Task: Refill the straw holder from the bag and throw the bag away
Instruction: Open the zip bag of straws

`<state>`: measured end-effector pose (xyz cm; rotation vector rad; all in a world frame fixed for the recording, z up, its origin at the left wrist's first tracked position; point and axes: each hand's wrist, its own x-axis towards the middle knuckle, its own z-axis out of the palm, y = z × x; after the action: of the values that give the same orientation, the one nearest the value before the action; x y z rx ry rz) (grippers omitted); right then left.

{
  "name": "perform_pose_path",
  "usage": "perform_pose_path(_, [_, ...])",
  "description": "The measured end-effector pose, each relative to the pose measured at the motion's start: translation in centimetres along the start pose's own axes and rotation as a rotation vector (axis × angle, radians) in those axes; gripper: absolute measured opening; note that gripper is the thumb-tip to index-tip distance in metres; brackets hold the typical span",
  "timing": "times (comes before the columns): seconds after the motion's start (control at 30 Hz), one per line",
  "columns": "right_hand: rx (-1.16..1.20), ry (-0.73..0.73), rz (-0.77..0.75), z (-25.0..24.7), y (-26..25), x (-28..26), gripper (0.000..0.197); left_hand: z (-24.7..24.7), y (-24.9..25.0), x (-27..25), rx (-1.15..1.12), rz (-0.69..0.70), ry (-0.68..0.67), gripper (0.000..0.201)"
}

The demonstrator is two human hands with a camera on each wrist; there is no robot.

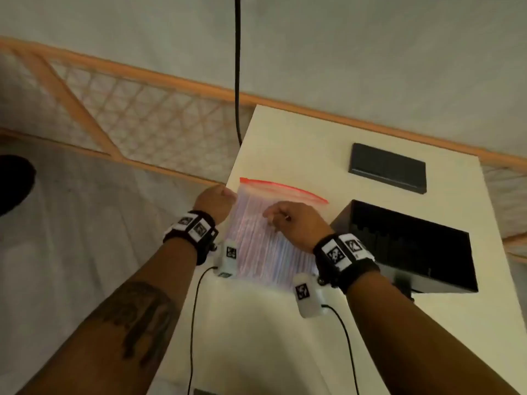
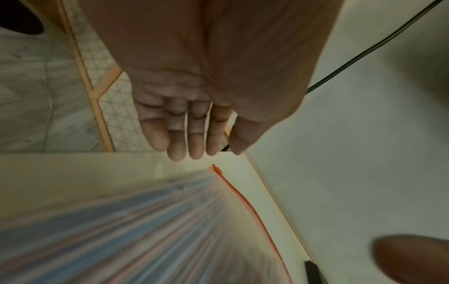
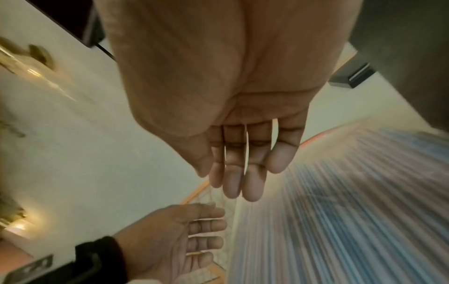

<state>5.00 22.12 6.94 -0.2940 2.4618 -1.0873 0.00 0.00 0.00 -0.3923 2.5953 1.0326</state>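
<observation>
Farthest left, my left hand (image 1: 214,201) sits at the near left edge of the bag (image 1: 265,238), just off the table's (image 1: 299,143) corner; its fingers (image 2: 184,138) are straight and together, holding nothing, and I cannot tell whether they touch the plastic. The bag lies flat on the white table between my wrists, its red zip strip (image 1: 285,186) at the far end, packed with straws that show as blue and pink streaks. I judge it light and floppy: slippery film, a loose bundle inside that will shift and sag if lifted by one corner. I would pinch it at the zip strip with both hands, where the plastic is stiffest, and part it there. My right hand (image 1: 293,223) hovers over the bag's upper middle, palm down, fingers (image 3: 243,173) extended and relaxed, gripping nothing. To the right stands the straw holder (image 1: 410,246), a black open box, just beside the bag; a flat black block (image 1: 387,168) lies beyond it.
</observation>
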Motion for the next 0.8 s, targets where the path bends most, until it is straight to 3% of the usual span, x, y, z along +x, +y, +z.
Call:
perform_pose_path(0.2, [-0.227,0.081,0.070,0.8,1.9,7.4,0.020,1.6,1.8,4.4,-0.028,-0.138,0.016,0.052])
perform_pose_path(0.4, [-0.412,0.066,0.106,1.4,3.3,11.8,0.052,3.0,1.9,6.4,-0.044,-0.121,0.058,0.050])
perform_pose_path(0.53, [-0.465,0.006,0.169,1.9,3.1,13.6,0.046,3.4,2.2,5.9,-0.151,-0.138,0.082,0.038])
perform_pose_path(0.7, [-0.349,0.064,0.062,0.8,0.3,11.9,0.016,2.3,1.5,2.8,-0.493,0.037,0.114,0.019])
perform_pose_path(0.8, [-0.331,0.045,-0.094,-1.1,-2.3,8.6,0.021,0.4,1.3,-1.2,-0.766,0.189,0.085,0.009])
